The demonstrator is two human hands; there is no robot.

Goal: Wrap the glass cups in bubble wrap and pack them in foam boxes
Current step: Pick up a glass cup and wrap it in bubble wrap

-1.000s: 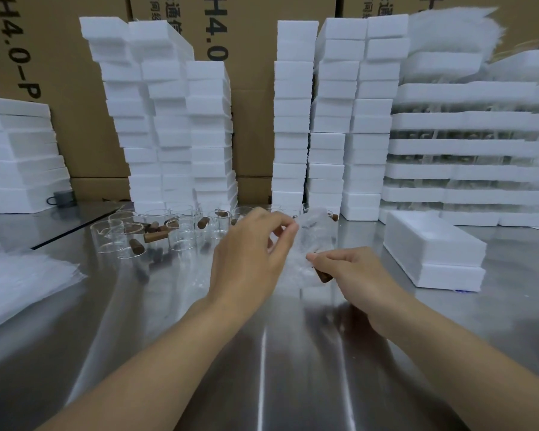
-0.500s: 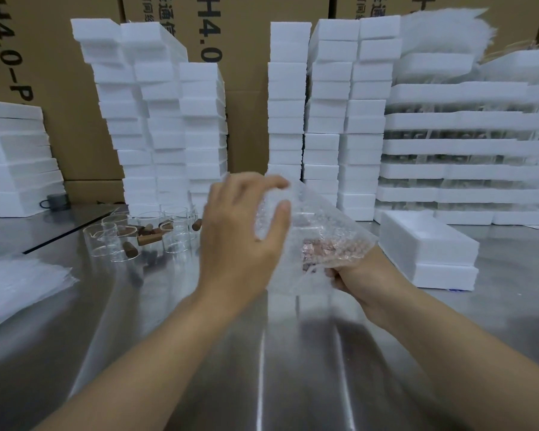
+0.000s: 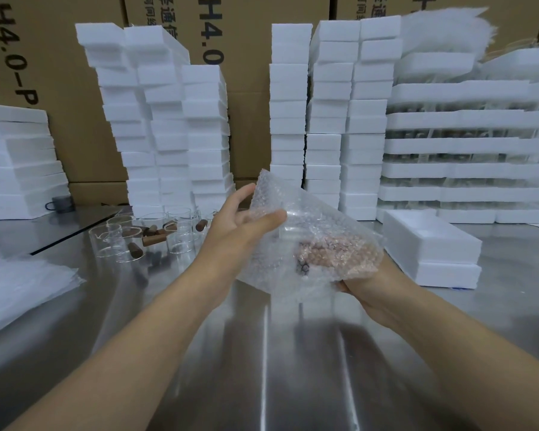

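**On the steel bench, one bundle mid-wrap, bare cups waiting**

Above a brushed stainless-steel table [image 3: 262,353], a person's left hand [image 3: 240,225] pinches the upper edge of a clear bubble-wrap sheet [image 3: 311,213] between thumb and fingers. The right hand [image 3: 377,287] supports the bundle from below at five o'clock, its fingers curled round the wrap and mostly hidden by it. The sheet is held in the air, off the table. What it enfolds is blurred by the bubbles, with only a brownish patch showing through, so a cup inside is likely rather than seen. The wrap looks loosely folded, not yet closed.

The low white foam box [image 3: 433,253] at three o'clock, just beside the right hand, shows no wrapped cup. At ten o'clock, several bare clear glass cups [image 3: 115,241] sit among brown cork-like cylinders [image 3: 153,239], so most of the job appears to lie ahead. A pile of spare bubble-wrap sheets [image 3: 22,281] lies at nine o'clock. Tall stacks of white foam blocks [image 3: 175,119] and flat white foam trays [image 3: 464,144] line the back from eleven to two o'clock, in front of brown cardboard cartons [image 3: 59,57]. The way from bundle to box looks unobstructed.
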